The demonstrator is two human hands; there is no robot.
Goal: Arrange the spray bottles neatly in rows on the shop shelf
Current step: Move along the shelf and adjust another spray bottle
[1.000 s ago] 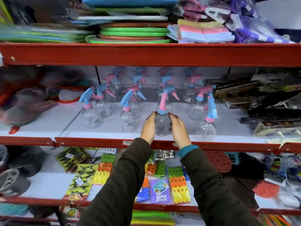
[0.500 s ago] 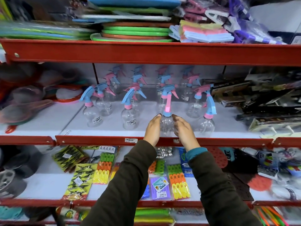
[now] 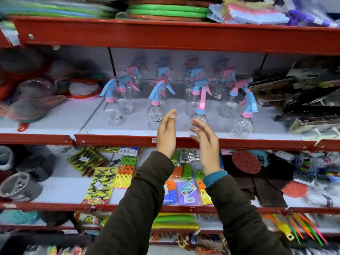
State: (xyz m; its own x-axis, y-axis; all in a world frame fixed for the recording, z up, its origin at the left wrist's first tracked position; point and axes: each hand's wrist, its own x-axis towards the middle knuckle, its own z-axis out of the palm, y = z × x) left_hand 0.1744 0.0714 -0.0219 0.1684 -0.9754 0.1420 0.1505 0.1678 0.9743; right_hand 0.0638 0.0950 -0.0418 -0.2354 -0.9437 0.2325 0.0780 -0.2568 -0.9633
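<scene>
A red metal shelf [image 3: 117, 139] with a white board top is filling the middle of the view, its front lip running across from 9 to 3 o'clock. More red shelves are sitting above and below it, crowded with shop goods. Up at 12 o'clock, flat green discs [image 3: 167, 11] are lying stacked beside folded pastel cloths [image 3: 248, 12]. Down at 6 o'clock, packets of bright plastic clips [image 3: 127, 172] are lying on the lower board, with dark perforated mats [image 3: 257, 188] at 4 o'clock.

The spray bottles [image 3: 115, 113] are standing upright on the middle shelf in rough rows running from front to back, clear rounded bodies topped with pink and blue trigger heads. The front row is holding four; the third one [image 3: 199, 115] is standing just beyond the hands, at centre.

The left hand [image 3: 166, 133] is hanging open, fingers straight and pointing up, holding nothing. The right hand [image 3: 206, 142] is spreading its fingers loosely, also empty, just beside the third bottle's base; whether it is touching is unclear. Both sleeves are dark and padded.
</scene>
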